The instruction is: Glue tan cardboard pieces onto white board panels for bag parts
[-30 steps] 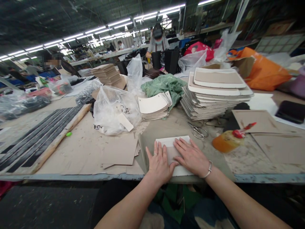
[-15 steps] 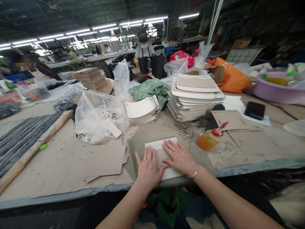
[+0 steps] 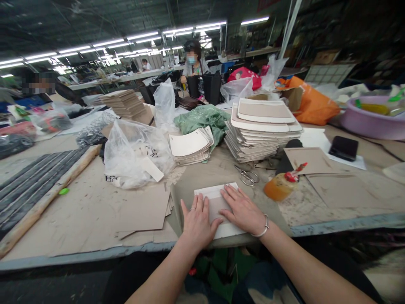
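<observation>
A lilac basin [image 3: 368, 122] is sitting at the bench's [image 3: 348, 221] right edge, holding something yellow and green that is too blurred to name; a clear crinkled bag [image 3: 136, 154] is slumping left of the middle with white tagged cards showing through it; an orange bottle [image 3: 280, 185] with a red nozzle is lying on its side right of the hands; an orange sack [image 3: 313, 105] and a crumpled green bag [image 3: 202, 118] are lying toward the far edge, their contents hidden. The left hand [image 3: 198, 221] and right hand [image 3: 242, 209] are both lying flat, fingers open and spread, gripping nothing, pressing down on a panel [image 3: 212, 192]; this panel, white-edged with a beige middle, flat and rectangular, is lying at the near edge on a smooth grey-green sheet [image 3: 205, 175]. Steel scissors [image 3: 247, 175] are lying just beyond the panel, closed. A tall stack [image 3: 264, 131] of like panels is standing behind the scissors; a smaller fanned stack [image 3: 191, 145] of white cards with rounded corners is lying beside the green bag. Flat brown cardboard sheets [image 3: 145, 209] are overlapping just left of the left hand. A black slab [image 3: 343, 147] is resting on white paper near the basin. Dark strips [image 3: 28, 185] are lying in rows at the left edge beside a rough wooden stick [image 3: 47, 198].
</observation>
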A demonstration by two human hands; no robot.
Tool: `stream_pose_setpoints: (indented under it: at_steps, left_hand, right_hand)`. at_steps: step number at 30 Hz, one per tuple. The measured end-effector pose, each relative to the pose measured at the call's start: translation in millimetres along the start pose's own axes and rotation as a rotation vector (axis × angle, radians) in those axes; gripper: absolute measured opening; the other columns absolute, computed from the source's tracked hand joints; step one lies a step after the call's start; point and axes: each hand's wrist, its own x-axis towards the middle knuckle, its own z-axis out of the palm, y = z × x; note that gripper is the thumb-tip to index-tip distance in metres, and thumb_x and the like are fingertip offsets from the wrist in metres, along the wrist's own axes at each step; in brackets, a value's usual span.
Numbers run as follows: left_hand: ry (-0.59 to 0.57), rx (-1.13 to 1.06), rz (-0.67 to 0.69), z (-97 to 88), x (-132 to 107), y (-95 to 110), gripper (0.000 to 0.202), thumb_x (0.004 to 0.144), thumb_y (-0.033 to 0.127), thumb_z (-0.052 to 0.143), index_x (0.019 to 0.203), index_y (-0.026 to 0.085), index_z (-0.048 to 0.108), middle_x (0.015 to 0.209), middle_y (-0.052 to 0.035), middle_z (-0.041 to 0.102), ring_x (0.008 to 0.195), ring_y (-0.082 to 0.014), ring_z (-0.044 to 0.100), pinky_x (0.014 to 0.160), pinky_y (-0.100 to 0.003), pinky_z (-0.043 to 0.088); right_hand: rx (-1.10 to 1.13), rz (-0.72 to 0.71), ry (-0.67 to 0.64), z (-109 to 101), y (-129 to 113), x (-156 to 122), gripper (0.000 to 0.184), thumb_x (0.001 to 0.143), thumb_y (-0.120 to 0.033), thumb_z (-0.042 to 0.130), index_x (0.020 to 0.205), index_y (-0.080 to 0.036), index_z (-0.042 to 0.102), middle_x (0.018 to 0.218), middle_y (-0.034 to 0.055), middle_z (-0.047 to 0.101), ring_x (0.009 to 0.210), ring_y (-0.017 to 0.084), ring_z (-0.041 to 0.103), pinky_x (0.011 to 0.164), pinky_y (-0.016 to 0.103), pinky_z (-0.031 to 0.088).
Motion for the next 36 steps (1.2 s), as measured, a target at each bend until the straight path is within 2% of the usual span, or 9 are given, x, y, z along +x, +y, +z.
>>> stream_pose_setpoints:
  at_steps: [7, 16, 26, 36]
  left_hand:
    - [-0.01, -0.012, -0.006, -2.9, -1, 0, 0.076, 0.083, 0.067, 0.025, 0.136, 0.015, 0.038, 0.145, -0.0178, 0.031, 0.133, -0.0328, 0.024, 0.103, -0.066, 0.001]
    - [-0.018, -0.051, -0.029, -3.7, 2, -7, 0.068, 0.084, 0.062, 0.031, 0.135, 0.017, 0.038, 0.143, -0.0133, 0.036, 0.131, -0.0322, 0.029, 0.103, -0.068, 0.007]
    - [-0.005, -0.027, -0.064, -7.8, 0, -5, 0.071, 0.083, 0.065, 0.03, 0.135, 0.017, 0.039, 0.144, -0.0112, 0.035, 0.136, -0.0367, 0.012, 0.101, -0.07, 0.003]
    - [-0.021, -0.01, -0.068, -9.5, 1, -4, 0.072, 0.082, 0.064, 0.03, 0.134, 0.016, 0.041, 0.143, -0.013, 0.036, 0.136, -0.0367, 0.012, 0.101, -0.07, 0.004]
  right_hand:
    - [-0.074, 0.106, 0.075, 8, 4, 0, 0.064, 0.088, -0.051, 0.041, 0.134, -0.006, 0.04, 0.141, 0.0176, 0.035, 0.133, 0.027, 0.026, 0.109, 0.043, 0.023]
    - [-0.098, 0.109, 0.083, 8, 6, 1, 0.063, 0.087, -0.05, 0.041, 0.133, -0.007, 0.041, 0.139, 0.0172, 0.039, 0.13, 0.026, 0.031, 0.108, 0.043, 0.025]
    - [-0.106, 0.083, 0.084, 9, 7, -1, 0.059, 0.088, -0.046, 0.041, 0.133, -0.008, 0.042, 0.14, 0.0154, 0.038, 0.131, 0.026, 0.03, 0.108, 0.044, 0.024]
    - [-0.095, 0.072, 0.09, 11, 8, 0, 0.06, 0.088, -0.047, 0.04, 0.134, -0.008, 0.041, 0.139, 0.0157, 0.039, 0.131, 0.026, 0.03, 0.109, 0.044, 0.023]
